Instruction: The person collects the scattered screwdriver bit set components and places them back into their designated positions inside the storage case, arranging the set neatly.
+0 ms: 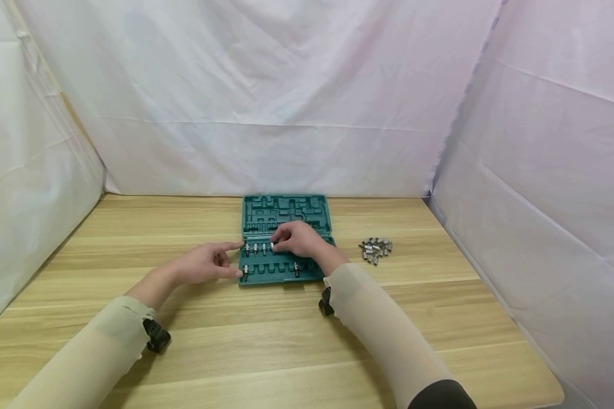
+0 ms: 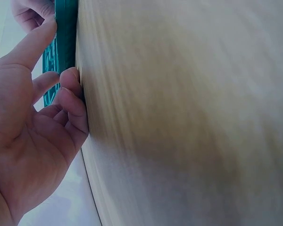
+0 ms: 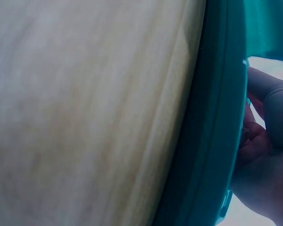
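Note:
A green plastic case (image 1: 283, 278) lies unfolded on the table, its molded lid (image 1: 312, 213) at the back. My right hand (image 1: 299, 238) reaches over the base and pinches a small silver socket bit (image 1: 272, 246) at the back row of slots. Other socket bits (image 1: 256, 249) stand to its left in that row. Along the front row sit one bit (image 1: 245, 270) at the left end and another (image 1: 297, 268) farther right. My left hand (image 1: 204, 264) touches the case's left edge with thumb and index finger spread; its other fingers curl loosely. In the right wrist view, the case wall hides the pinched bit.
To the right of the case, a loose pile of several metal socket bits (image 1: 376, 250) lies on the wooden table (image 1: 225, 346). White cloth (image 1: 266, 102) hangs behind the table and along both sides.

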A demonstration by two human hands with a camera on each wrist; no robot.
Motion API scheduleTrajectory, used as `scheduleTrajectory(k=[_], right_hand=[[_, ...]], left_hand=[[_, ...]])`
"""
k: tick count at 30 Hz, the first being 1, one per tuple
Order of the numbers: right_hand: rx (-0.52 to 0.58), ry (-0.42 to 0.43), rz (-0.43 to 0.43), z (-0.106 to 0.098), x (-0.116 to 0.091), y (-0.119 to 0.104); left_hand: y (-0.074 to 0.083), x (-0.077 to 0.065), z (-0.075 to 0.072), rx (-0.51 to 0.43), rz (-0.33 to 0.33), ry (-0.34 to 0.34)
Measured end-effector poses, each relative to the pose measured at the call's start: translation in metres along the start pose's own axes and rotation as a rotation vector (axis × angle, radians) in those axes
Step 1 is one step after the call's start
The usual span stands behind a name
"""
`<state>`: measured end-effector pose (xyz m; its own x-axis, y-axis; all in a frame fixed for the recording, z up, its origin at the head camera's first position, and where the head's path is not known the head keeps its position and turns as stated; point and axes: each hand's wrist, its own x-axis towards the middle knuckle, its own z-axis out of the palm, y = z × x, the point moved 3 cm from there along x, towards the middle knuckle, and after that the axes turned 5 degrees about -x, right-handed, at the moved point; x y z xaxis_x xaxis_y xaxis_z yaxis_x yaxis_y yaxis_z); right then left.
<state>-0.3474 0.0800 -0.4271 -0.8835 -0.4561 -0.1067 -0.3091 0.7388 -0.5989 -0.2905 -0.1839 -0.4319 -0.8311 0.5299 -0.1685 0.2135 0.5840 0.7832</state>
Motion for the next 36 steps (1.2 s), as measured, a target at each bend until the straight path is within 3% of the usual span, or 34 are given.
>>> scheduleTrajectory(k=[21,36], right_hand=[[-0.045,-0.010,0.050,0.0024,0.0007,-0.0057],[0.006,-0.007,0.049,0.0008,0.0010,-0.0028]], left_hand=[[-0.0022,-0.0004,0.0011,-0.018,-0.004,-0.014],[-0.0018,0.0001,0.0005,0.001,-0.007,-0.007]])
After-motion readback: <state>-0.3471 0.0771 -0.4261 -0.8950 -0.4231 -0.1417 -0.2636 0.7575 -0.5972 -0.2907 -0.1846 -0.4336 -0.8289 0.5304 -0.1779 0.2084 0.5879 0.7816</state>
